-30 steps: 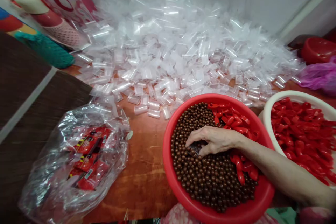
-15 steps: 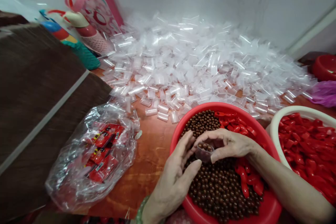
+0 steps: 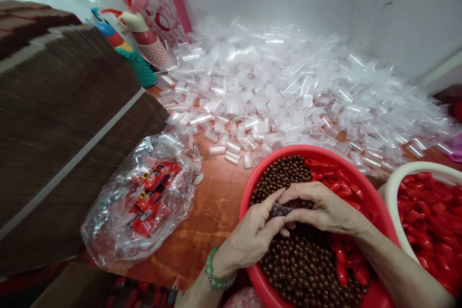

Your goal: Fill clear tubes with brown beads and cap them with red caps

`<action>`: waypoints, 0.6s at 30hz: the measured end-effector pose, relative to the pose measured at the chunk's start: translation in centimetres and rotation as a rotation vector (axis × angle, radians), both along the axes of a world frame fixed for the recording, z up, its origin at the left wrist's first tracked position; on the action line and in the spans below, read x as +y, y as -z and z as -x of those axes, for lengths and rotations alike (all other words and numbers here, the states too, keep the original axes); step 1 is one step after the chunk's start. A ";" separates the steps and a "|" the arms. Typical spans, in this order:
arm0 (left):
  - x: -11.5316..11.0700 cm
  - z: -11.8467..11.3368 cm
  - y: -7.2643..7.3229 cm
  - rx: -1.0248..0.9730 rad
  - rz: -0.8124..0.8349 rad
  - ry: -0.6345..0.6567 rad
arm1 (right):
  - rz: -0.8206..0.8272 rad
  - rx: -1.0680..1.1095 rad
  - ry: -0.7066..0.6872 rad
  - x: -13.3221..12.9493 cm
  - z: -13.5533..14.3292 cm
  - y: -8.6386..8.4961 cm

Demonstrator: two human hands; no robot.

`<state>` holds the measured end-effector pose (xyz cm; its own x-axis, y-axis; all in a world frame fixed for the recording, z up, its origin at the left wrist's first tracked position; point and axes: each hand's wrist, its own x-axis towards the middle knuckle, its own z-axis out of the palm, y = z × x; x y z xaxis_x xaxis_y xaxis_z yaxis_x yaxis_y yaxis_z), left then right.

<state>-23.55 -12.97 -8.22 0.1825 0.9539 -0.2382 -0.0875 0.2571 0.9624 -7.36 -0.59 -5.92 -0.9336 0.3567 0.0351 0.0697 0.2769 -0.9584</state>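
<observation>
Over the red basin, both of my hands meet on a small clear plastic tube. My right hand grips it between thumb and fingers from the right. From the left, my left hand closes its thumb and fingertips on the same tube. Dark contents show dimly through its wall, and the fingers cover most of it. Brown balls fill much of the basin below. Red plastic pieces lie among them along the basin's right side.
Clear plastic tubes are heaped along the wall. A white basin of red pieces stands right. At left are a clear bag with red packets, a strapped brown cardboard stack, bottles and a pink gift bag.
My left fingers, apart beside the tube before, have closed on it. The tube has tipped, so the balls at its mouth no longer show. The view has swung a little left.
</observation>
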 end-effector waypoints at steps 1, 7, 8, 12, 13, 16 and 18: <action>0.1 0.1 0.0 -0.013 0.000 0.012 | -0.002 -0.009 -0.007 0.0 0.0 -0.1; 0.6 0.2 0.3 -0.082 0.006 0.035 | 0.013 -0.174 -0.022 0.1 -0.4 0.0; 0.7 0.2 0.3 -0.101 0.008 0.028 | 0.011 -0.211 -0.025 0.1 -0.4 -0.1; 0.9 0.1 0.4 -0.186 0.014 -0.022 | 0.053 -0.317 0.002 0.1 -0.5 -0.5; 1.0 0.1 0.3 -0.226 0.023 -0.052 | 0.079 -0.320 0.011 0.2 -0.6 -0.6; 1.0 0.1 0.2 -0.388 0.070 -0.147 | 0.068 -0.286 0.016 0.6 -1.7 -1.1; 1.0 0.1 0.2 -0.480 0.097 -0.187 | -0.119 -0.298 0.085 1.2 -2.7 -1.0</action>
<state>-23.68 -12.00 -8.45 0.1211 0.9583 -0.2590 -0.5657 0.2810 0.7753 -4.61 0.64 -4.93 -0.8760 0.4439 -0.1886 0.3696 0.3665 -0.8539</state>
